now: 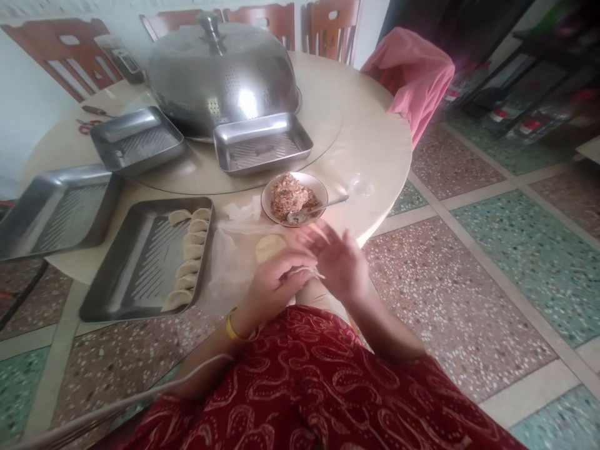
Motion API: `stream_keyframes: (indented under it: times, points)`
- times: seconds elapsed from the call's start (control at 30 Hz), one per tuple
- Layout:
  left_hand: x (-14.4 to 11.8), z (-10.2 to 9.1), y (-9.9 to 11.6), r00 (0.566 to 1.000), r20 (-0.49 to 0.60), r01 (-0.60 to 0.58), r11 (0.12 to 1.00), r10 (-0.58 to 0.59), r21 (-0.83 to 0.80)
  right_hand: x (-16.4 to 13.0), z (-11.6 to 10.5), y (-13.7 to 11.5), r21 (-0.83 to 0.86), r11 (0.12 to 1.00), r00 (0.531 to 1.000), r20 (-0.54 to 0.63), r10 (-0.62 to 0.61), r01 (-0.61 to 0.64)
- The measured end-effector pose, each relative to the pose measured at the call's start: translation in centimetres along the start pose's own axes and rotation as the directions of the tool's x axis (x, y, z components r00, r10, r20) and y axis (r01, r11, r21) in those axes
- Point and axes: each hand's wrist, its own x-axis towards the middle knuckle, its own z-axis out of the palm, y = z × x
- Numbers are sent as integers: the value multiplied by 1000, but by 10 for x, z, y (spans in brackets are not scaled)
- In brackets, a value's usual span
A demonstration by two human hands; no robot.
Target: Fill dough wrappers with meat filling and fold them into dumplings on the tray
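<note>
My left hand (274, 284) and my right hand (337, 259) meet above my lap at the table's edge, with a thin dumpling wrapper (307, 271) pinched between them. The right hand's fingers are spread, palm facing left. A stack of round wrappers (268, 247) lies on clear plastic just beyond my left hand. Behind that is a bowl of minced filling (293, 195) with a metal spoon (319, 208) resting in it. A metal tray (135, 265) to the left holds a column of several folded dumplings (187, 250).
Three more metal trays (262, 142) (135, 139) (51, 209) sit on the round table (370, 150), and a large perforated steel cover (220, 72) stands at the back. Wooden chairs (328, 25) ring the table; one carries a pink cloth (412, 75). Terrazzo floor lies to the right.
</note>
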Motion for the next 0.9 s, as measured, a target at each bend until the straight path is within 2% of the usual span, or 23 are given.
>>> stream_keyframes:
  times: [0.03,0.07,0.13,0.2,0.33,0.47,0.6,0.7,0.8,0.9]
  points:
    - [1,1,0,995,80,-65,998,64,10,-1,2,1,118,977,984,30,177,-179]
    - [3,2,-1,983,146,-116,993,110,32,-2,4,2,202,924,946,79,315,-324]
    - [4,6,-4,952,251,-202,975,174,91,-4,8,6,320,825,885,138,445,-465]
    - [5,9,-7,924,299,-292,945,239,145,-6,9,8,404,784,879,141,456,-471]
    - [6,10,-14,882,293,-449,846,368,287,-8,5,9,477,750,880,128,457,-459]
    - [9,8,-17,832,307,-553,731,462,400,-9,3,7,541,704,873,132,469,-460]
    - [11,8,-24,781,340,-625,659,525,419,-9,3,7,591,669,872,130,472,-450]
    - [15,8,-27,772,350,-636,657,531,405,-8,2,8,600,668,881,145,450,-440]
    - [20,7,-24,779,364,-625,678,510,386,-9,0,9,581,665,868,168,467,-470]
    - [24,8,-18,785,426,-602,717,450,351,-9,-2,11,540,705,880,174,442,-460]
